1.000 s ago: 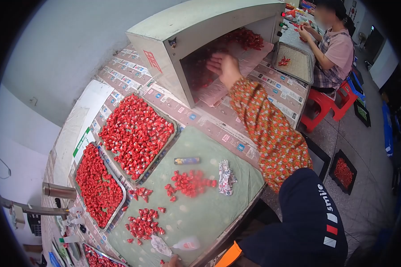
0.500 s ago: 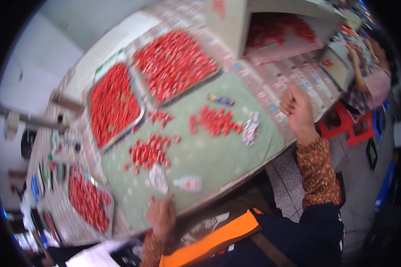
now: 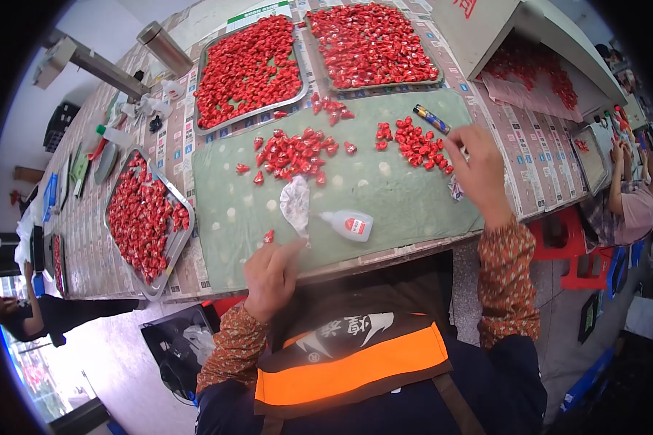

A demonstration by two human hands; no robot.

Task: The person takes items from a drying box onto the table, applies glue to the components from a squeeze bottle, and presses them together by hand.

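Observation:
My left hand (image 3: pixel 272 279) is at the front edge of the green cloth (image 3: pixel 395 199), its fingers curled together. Whatever is in them is hidden. Just beyond it lies one small red glossy piece (image 3: pixel 268 236). My right hand (image 3: pixel 480 174) hovers at the right side of the cloth with bent fingers and a gap between them. It is beside a loose pile of red pieces (image 3: pixel 419 145) and partly covers a crumpled printed scrap (image 3: pixel 455 188). Between the hands lie a white squeeze bottle (image 3: pixel 354 225) with a red label and a stained white rag (image 3: pixel 295 205). Another red pile (image 3: pixel 294 154) sits left of centre.
Metal trays of red pieces stand at back left (image 3: pixel 302 93), back right (image 3: pixel 406 86) and left (image 3: pixel 185 235). A dark cylinder (image 3: pixel 432 119) lies near the right pile. A white box (image 3: pixel 479 36) stands at back right. Another person (image 3: pixel 624 206) sits far right beside red stools (image 3: pixel 562 235).
The camera view has turned and levelled. My right hand has come in over the cloth's right side, near the red pile. My left hand stays at the front edge.

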